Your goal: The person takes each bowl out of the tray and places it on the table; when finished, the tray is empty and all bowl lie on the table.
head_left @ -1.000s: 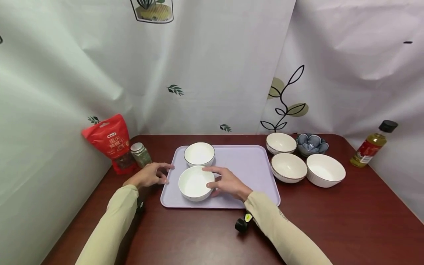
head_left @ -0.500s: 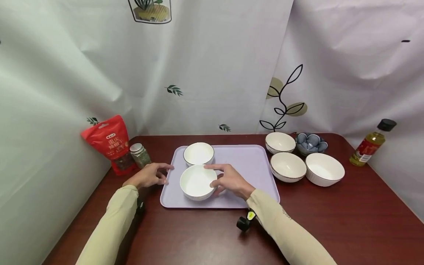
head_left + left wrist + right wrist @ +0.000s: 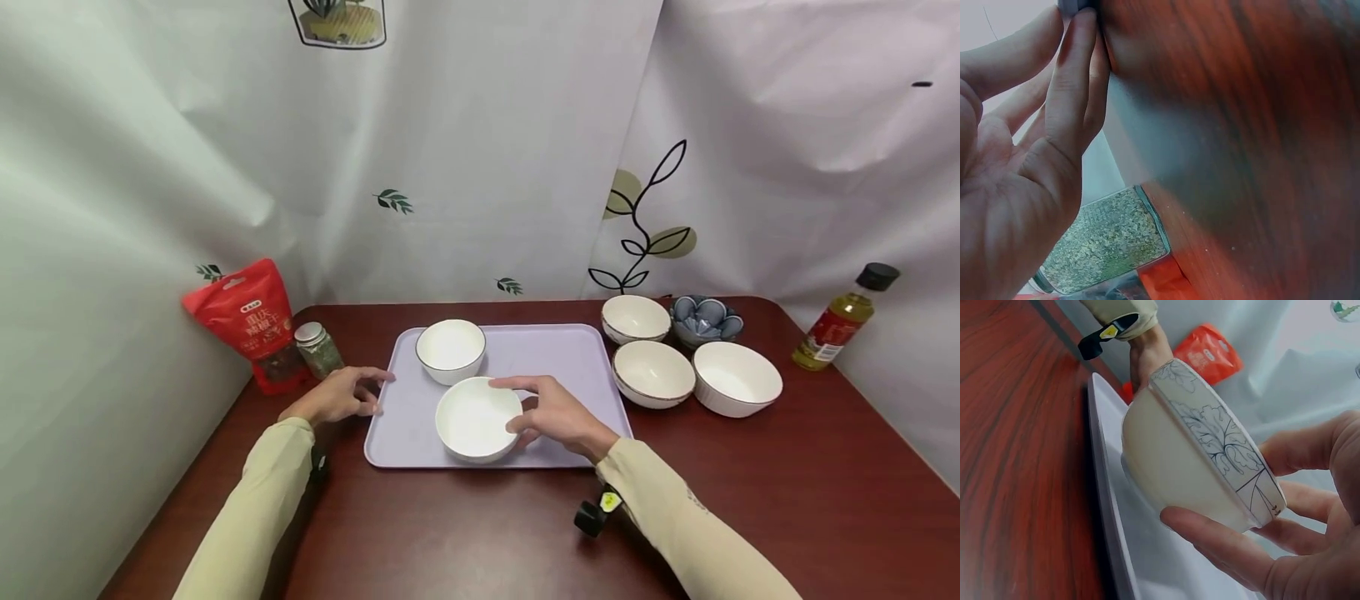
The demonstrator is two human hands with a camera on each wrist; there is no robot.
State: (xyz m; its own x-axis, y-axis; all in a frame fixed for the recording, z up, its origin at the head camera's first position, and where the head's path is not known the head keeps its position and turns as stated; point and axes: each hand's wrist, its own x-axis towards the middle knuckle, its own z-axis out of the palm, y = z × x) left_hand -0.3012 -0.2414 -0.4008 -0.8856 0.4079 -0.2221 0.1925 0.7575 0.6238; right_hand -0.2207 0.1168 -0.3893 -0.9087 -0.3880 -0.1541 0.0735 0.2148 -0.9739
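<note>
My right hand [image 3: 558, 415] grips the right rim of a white bowl [image 3: 474, 421] over the front middle of the lavender tray [image 3: 555, 350]. In the right wrist view, dark leaf drawings band the bowl's [image 3: 1222, 440] outside, with thumb and fingers round it. Whether its base touches the tray cannot be told. Behind it, another white bowl [image 3: 452, 348] with a dark rim stands on the tray. My left hand [image 3: 341, 395] holds the tray's left edge; in the left wrist view its thumb and fingers [image 3: 1069, 81] meet on that edge.
A glass jar [image 3: 320, 352] of dried herbs and a red pouch [image 3: 255, 321] stand left of the tray. Right of it are brown-rimmed bowls [image 3: 652, 372], a ribbed white bowl [image 3: 737, 379], a blue petal-shaped bowl [image 3: 705, 318] and an oil bottle [image 3: 836, 325]. A curtain backs the table.
My right hand has carried the front bowl to the right, away from the rear bowl, opening a gap. My left hand stays at the tray's left edge.
</note>
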